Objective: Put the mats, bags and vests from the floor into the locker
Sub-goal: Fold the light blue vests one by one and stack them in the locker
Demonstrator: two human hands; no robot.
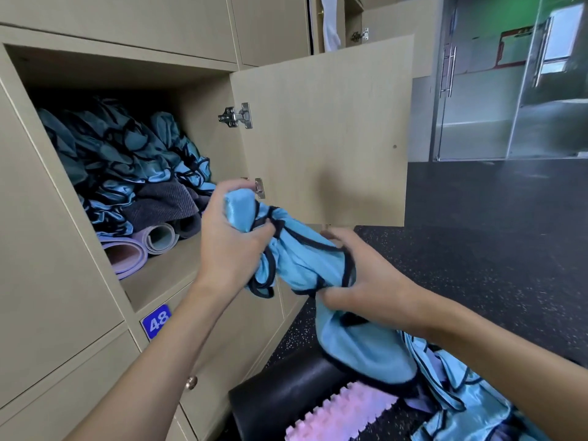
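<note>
Nearest, a pink mat (343, 415) lies on the floor (477, 281). Above it, a blue vest (305, 259) is gripped by the curled left hand (234, 240) and right hand (366, 281), right of the open locker (159, 275); it is best bunched tightly, then pushed onto the stored vests (127, 154).

The open locker compartment (165, 268) lies just left of and beyond the left hand (230, 240). Its left and rear are filled nearly to the top by a heap of vests (127, 154), a grey cloth (165, 202) and two rolled mats (127, 259). A bare strip of shelf is left ahead of that hand, along the right wall. The open door (324, 138) stands just beyond both hands, its lower hinge (259, 187) beside the left hand. The gap between the hands is spanned by the gripped blue vest (305, 259). Below the right hand (366, 281), the floor is occupied by a black roller (286, 396), a pink mat (340, 415) and more vests (461, 402).
</note>
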